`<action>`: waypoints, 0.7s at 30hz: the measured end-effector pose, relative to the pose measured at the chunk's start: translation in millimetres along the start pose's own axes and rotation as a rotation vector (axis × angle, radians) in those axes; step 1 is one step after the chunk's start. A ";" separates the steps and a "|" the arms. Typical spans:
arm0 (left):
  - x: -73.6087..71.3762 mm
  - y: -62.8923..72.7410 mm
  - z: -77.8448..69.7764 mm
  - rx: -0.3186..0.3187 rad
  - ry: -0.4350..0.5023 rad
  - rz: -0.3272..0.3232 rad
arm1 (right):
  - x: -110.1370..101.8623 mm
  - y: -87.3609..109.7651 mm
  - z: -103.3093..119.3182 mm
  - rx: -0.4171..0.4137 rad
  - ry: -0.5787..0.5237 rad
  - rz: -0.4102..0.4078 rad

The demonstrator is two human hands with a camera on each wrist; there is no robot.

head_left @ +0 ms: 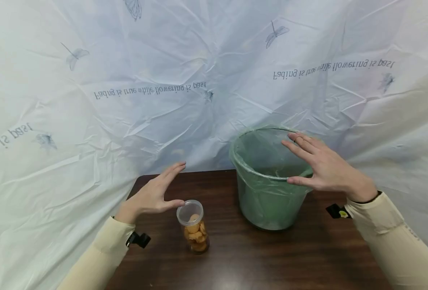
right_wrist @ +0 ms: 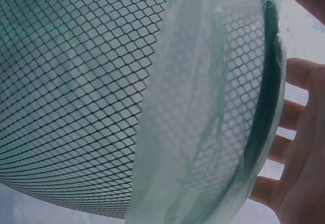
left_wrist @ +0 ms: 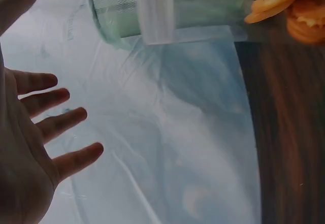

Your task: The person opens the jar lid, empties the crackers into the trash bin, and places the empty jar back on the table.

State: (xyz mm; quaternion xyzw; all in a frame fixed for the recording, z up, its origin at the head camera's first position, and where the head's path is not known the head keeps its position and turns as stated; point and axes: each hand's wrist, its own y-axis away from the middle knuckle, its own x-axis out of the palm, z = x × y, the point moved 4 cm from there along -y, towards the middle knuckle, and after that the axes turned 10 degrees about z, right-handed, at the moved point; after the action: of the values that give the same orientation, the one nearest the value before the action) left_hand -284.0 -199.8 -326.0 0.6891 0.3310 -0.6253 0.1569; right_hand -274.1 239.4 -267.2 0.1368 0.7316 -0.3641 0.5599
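My left hand [head_left: 150, 197] is held over the table with its fingers straight and the thumb spread apart. Its thumb tip appears close to the lid of a clear jar [head_left: 199, 241] of orange-brown cookies; whether they touch I cannot tell. The left wrist view has the jar's translucent lid [left_wrist: 155, 10] and cookies [left_wrist: 304, 18] along its top. A green wire-mesh bin [right_wrist: 76, 82], lined with a thin green plastic bag [right_wrist: 172, 132], stands upright right of the jar. Beside and above the bin's right rim, my right hand [head_left: 327, 165] spreads its fingers, holding nothing.
Both things stand on a dark brown wooden table [head_left: 228, 257]. White plastic sheeting [head_left: 156, 121] printed with lettering and dragonflies hangs behind and at both sides, meeting the table's back edge close behind the bin.
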 end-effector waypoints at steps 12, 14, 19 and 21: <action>33.9 13.1 4.8 0.045 0.269 0.037 | 1.3 3.8 3.4 0.036 -0.062 0.014; 39.5 16.0 4.9 0.051 0.295 0.026 | 0.9 3.7 4.9 0.027 -0.065 0.002; 51.7 23.7 5.6 0.061 0.353 -0.019 | -1.3 1.6 9.1 0.000 -0.063 -0.039; 56.1 26.7 5.6 0.064 0.380 -0.034 | -2.3 0.4 10.9 -0.018 -0.061 -0.058</action>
State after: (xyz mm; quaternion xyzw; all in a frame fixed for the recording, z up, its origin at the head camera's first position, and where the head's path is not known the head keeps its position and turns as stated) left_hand -270.9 -208.3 -386.4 0.7937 0.3462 -0.4968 0.0588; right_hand -265.3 232.7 -266.4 0.0994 0.7210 -0.3776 0.5724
